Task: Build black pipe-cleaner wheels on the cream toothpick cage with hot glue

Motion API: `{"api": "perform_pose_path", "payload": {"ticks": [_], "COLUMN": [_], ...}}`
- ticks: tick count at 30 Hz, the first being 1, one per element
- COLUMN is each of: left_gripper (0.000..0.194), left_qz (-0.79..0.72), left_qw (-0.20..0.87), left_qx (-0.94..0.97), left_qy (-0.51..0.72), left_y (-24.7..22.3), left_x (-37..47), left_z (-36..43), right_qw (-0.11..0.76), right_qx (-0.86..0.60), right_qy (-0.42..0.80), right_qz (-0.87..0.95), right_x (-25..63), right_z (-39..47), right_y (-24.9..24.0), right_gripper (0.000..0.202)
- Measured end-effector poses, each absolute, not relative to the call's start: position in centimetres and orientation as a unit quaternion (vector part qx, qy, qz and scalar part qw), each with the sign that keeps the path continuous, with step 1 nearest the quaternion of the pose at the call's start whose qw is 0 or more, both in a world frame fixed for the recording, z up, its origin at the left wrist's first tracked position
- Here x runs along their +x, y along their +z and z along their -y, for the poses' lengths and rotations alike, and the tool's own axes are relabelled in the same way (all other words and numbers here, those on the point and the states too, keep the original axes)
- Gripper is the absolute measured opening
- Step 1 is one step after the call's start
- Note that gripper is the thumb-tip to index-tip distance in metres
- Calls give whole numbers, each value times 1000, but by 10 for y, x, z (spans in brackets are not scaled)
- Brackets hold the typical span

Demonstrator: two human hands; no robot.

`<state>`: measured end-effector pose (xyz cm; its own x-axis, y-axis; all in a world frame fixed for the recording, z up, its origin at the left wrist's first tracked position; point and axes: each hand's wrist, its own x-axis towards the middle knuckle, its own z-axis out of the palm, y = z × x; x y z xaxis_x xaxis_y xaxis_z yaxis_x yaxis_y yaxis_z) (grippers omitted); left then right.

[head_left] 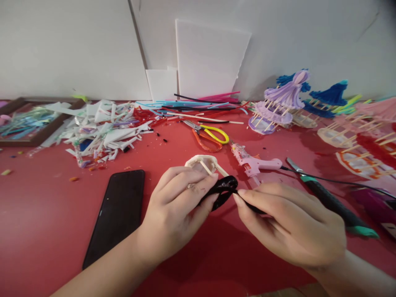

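Note:
Near the middle of the view, my left hand [176,202] is closed around a small stick-framed model. Its cream base [201,159] and pale sticks [220,169] show beyond the fingers. A black fuzzy strip, like a pipe cleaner [228,182], loops round the model's near side. Between thumb and forefinger, my right hand [291,222] pinches the strip's free length, a little to the right of the loop. The left fingers hide much of the model.
A pink glue gun [255,164] with a cable, scissors [210,136] and a green-and-black-handled tool [334,202] lie beyond and right. Finished-looking models [278,103] stand at back right. A phone [116,214] lies left, below white scraps [105,128]. Colourful pipe cleaners [188,105] line the wall.

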<state>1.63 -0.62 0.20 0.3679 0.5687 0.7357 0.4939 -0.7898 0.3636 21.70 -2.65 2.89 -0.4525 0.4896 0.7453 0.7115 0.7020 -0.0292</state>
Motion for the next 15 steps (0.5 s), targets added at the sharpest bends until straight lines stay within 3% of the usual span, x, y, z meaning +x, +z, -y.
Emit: {"api": "perform_pose_path", "payload": {"ticks": [15], "left_gripper": [22], "left_qz": [-295], "left_qw": [29], "left_qx": [839], "left_qy": [456], "left_y": [4], "left_x": [18], "left_z": [7], "right_qw": [404], "right_qx": [-392], "right_qy": [-78], "right_qz": [823], "right_x": [216], "right_z": [27], "right_y": [30], "right_gripper": [12]}}
